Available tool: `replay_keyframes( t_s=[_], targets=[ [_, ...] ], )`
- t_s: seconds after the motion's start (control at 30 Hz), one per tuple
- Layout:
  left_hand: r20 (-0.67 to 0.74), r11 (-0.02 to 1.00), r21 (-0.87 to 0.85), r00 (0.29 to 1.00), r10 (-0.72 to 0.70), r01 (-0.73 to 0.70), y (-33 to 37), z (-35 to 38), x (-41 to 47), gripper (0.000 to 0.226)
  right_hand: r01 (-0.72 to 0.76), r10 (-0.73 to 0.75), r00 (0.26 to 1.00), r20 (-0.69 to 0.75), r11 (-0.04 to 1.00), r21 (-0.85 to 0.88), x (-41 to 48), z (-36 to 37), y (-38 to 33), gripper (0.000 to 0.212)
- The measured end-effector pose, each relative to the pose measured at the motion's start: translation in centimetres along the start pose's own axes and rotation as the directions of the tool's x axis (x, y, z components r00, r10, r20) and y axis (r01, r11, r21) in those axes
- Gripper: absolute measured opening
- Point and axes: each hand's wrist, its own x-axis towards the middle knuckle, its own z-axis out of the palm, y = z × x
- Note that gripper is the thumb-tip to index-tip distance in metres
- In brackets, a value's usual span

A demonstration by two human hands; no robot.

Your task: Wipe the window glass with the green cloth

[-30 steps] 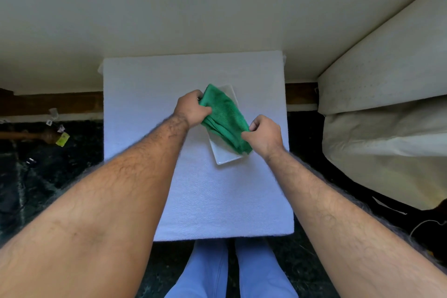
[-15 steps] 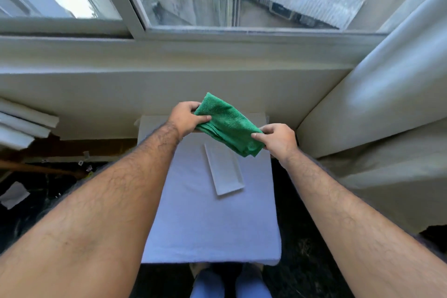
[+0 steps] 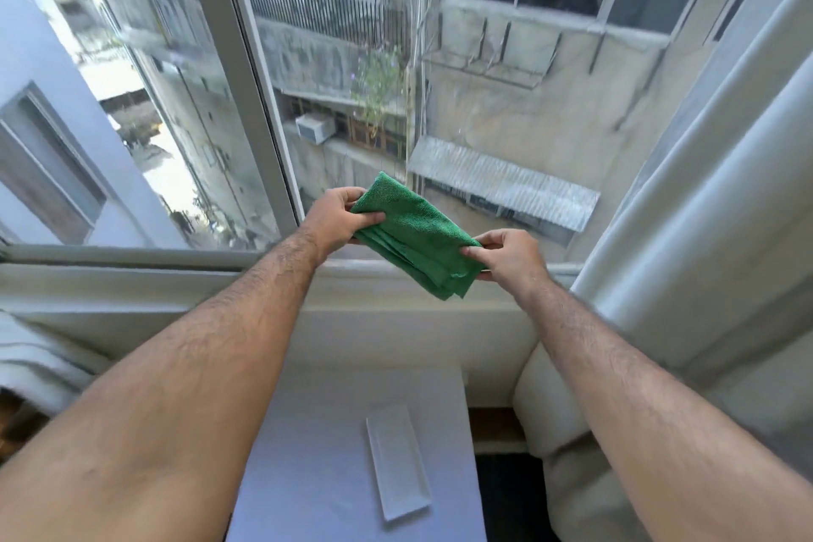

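Head view (only cam). Container check: shallow white rectangular tray (image 3: 398,469) lies on the surface (image 3: 308,475), long axis angled a bit; nothing in it. Surface is covered w/ a white, towel-like cloth.

Task item: green cloth (image 3: 413,233), folded in several layers, held up in the air in front of the lower part of the window glass (image 3: 506,101); whether it touches the pane can't be told. It sits above the sill (image 3: 176,273) and well above the tray.

Left hand (image 3: 338,218): fingers clenched on the cloth's upper-left end, thumb on top. Right hand (image 3: 510,255): fingers pinch the lower-right end, thumb and forefinger on the fabric. Cloth spans diagonally betw. both hands, layered edges hanging free at the lower right corner.

Surroundings: white window frame post (image 3: 250,70) runs slantwise left of the cloth, dividing two panes. Pale curtain (image 3: 704,211) hangs in folds on the right, just beside the right forearm; covers that side of the window. Through the glass: grey concrete bldg, railings, corrugated metal awning, an AC unit.

Materials: cloth = terry/microfibre, nubby pile. Tray = smooth, glossy, raised rim. Glass looks streaky/dusty.
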Motion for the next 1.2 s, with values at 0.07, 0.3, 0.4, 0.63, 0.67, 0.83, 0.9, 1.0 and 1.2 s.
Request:
replay_keyframes(
  t_s=[0.07, 0.3, 0.4, 0.63, 0.67, 0.83, 0.9, 1.0, 1.2],
  targets=[
    [-0.019, 0.997, -0.036, 0.997, 0.073, -0.074, 3.9, -1.6, -0.2, 0.035, 0.066, -0.065, 0.998, -0.018, 0.997, 0.029, -0.4, -1.2, -3.7, 0.019],
    [-0.105, 0.954, -0.057, 0.952, 0.288, -0.295, 15.4, -6.8, -1.1, 0.032, 0.276, -0.268, 0.956, -0.119, 0.959, 0.059, -2.5, -4.4, -15.8, 0.028],
    [-0.13, 0.925, -0.065, 0.922, 0.365, -0.375, 19.2, -8.6, -1.7, 0.03, 0.336, -0.326, 0.933, -0.15, 0.941, 0.047, -3.2, -5.0, -20.0, 0.025],
    [-0.308, 0.844, -0.174, 0.842, 0.443, -0.508, 28.2, -11.6, -1.7, 0.023, 0.46, -0.444, 0.865, -0.234, 0.888, 0.016, -4.3, -5.7, -28.3, 0.021],
    [-0.349, 0.837, -0.133, 0.816, 0.461, -0.53, 29.4, -11.8, -1.5, 0.024, 0.475, -0.459, 0.857, -0.234, 0.88, 0.011, -4.3, -5.9, -29.4, 0.021],
    [-0.404, 0.764, 0.112, 0.673, 0.62, -0.636, 36.0, -13.8, -0.3, 0.02, 0.578, -0.63, 0.723, -0.284, 0.777, -0.25, -3.5, -8.2, -33.6, 0.031],
    [-0.381, 0.707, 0.259, 0.603, 0.701, -0.658, 38.6, -14.4, 0.3, 0.021, 0.579, -0.685, 0.648, -0.334, 0.728, -0.367, -2.7, -10.3, -34.3, 0.035],
    [-0.311, 0.612, 0.508, 0.534, 0.786, -0.606, 40.7, -14.4, 1.4, 0.026, 0.554, -0.771, 0.526, -0.359, 0.631, -0.543, -0.8, -14.1, -34.3, 0.042],
    [-0.258, 0.443, 0.755, 0.402, 0.879, -0.484, 42.9, -12.7, 4.5, 0.031, 0.399, -0.903, 0.333, -0.27, 0.395, -0.827, 4.4, -21.4, -33.8, 0.067]
  ],
)
